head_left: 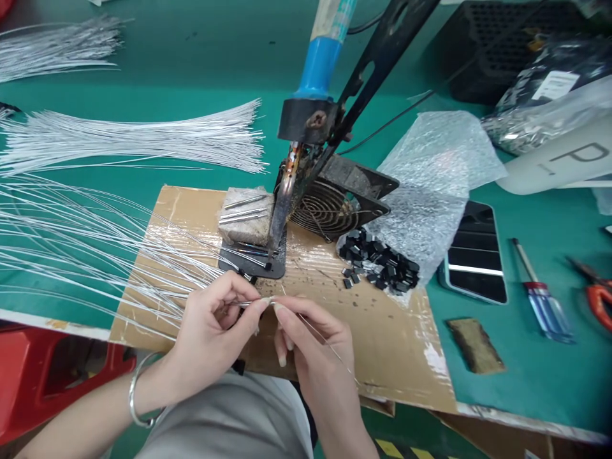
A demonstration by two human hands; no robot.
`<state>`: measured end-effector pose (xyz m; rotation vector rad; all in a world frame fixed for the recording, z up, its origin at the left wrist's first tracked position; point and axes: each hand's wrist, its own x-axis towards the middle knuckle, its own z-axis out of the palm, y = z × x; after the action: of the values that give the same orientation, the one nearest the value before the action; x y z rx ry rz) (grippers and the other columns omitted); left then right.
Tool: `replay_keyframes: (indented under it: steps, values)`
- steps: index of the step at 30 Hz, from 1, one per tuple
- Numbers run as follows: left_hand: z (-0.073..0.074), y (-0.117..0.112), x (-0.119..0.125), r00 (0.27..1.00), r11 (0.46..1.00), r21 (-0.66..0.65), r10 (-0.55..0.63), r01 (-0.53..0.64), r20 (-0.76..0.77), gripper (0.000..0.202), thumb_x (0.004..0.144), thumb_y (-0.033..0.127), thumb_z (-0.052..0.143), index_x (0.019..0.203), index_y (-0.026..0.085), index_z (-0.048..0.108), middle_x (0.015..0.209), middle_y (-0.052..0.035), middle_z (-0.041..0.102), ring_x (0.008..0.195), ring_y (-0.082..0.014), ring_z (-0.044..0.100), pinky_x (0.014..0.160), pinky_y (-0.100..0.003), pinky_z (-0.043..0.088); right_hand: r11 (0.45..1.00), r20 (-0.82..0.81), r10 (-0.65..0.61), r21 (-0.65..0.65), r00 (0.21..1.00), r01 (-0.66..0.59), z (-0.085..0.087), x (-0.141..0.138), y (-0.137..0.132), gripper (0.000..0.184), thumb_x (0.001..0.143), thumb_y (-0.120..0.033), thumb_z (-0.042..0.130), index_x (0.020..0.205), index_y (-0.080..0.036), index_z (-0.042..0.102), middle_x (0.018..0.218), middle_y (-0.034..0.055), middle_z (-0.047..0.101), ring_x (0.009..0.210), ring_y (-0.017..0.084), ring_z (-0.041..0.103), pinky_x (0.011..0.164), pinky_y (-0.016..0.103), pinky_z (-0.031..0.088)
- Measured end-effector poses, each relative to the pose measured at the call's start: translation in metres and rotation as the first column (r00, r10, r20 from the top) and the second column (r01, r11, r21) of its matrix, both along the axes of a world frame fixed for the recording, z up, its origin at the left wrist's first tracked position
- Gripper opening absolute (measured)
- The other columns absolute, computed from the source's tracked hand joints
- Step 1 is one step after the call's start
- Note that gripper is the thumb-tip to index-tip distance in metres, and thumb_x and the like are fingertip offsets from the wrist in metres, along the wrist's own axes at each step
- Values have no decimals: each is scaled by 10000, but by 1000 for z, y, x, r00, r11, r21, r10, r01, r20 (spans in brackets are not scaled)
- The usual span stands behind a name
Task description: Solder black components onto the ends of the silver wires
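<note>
My left hand (213,331) and my right hand (318,335) meet fingertip to fingertip above a cardboard sheet (382,344). A slim grey wire end (243,304) lies in the left hand's closed pinch; the fingers partly hide it. Between thumb and forefinger, the right hand grips a thin wire (335,352) that trails down to the right. Loose white wires (157,255) fan in from the left, some reaching behind my left hand. Just beyond the hands, a blue-handled soldering iron (319,67) points down, its tip above a small dark plate (275,271).
A stone-like block (246,220) bears metal rods. Behind it stand a fan (329,207) and the iron's black bracket (377,57). Black connectors (382,261) spill from bubble wrap (425,178). A phone (478,252), screwdriver (545,299) and brown pad (475,344) lie right; a wire bundle (138,140) lies left.
</note>
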<state>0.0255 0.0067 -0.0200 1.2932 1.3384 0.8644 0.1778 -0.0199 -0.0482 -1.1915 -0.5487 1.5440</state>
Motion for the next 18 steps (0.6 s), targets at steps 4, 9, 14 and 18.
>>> replay_keyframes:
  steps: [4, 9, 14, 18]
  values:
    - [-2, -1, 0, 1000, 999, 36, 2, -2, -3, 160, 957, 289, 684, 832, 202, 635, 668, 0, 605, 596, -119, 523, 493, -227, 369, 1000, -6, 6, 0, 1000, -6, 0, -1, 1, 191, 834, -431, 878, 867, -243, 876, 686, -11, 642, 447, 57, 500, 409, 206, 375]
    - [-2, -3, -1, 999, 997, 82, -2, 5, -36, 169, 970, 283, 685, 824, 205, 651, 654, 16, 595, 539, -104, 490, 479, -230, 368, 1000, -5, 11, -1, 1000, -11, 2, 0, 0, 196, 836, -434, 878, 863, -239, 873, 646, -28, 600, 443, 54, 492, 415, 205, 360]
    - [1, -1, 0, 996, 981, 193, -12, 28, -84, 129, 960, 206, 690, 830, 206, 684, 652, 31, 619, 515, -90, 482, 486, -213, 396, 1000, -14, 10, -3, 1000, -11, 3, -1, -1, 181, 845, -423, 874, 866, -244, 872, 641, -30, 603, 428, 51, 481, 416, 210, 344]
    - [0, -1, 0, 993, 976, 217, 0, 26, -117, 133, 960, 195, 683, 828, 198, 678, 652, 25, 628, 517, -93, 506, 487, -210, 416, 1000, -18, 2, 8, 1000, -2, 1, -1, -1, 169, 846, -416, 873, 876, -250, 875, 662, -24, 622, 429, 56, 492, 410, 210, 344]
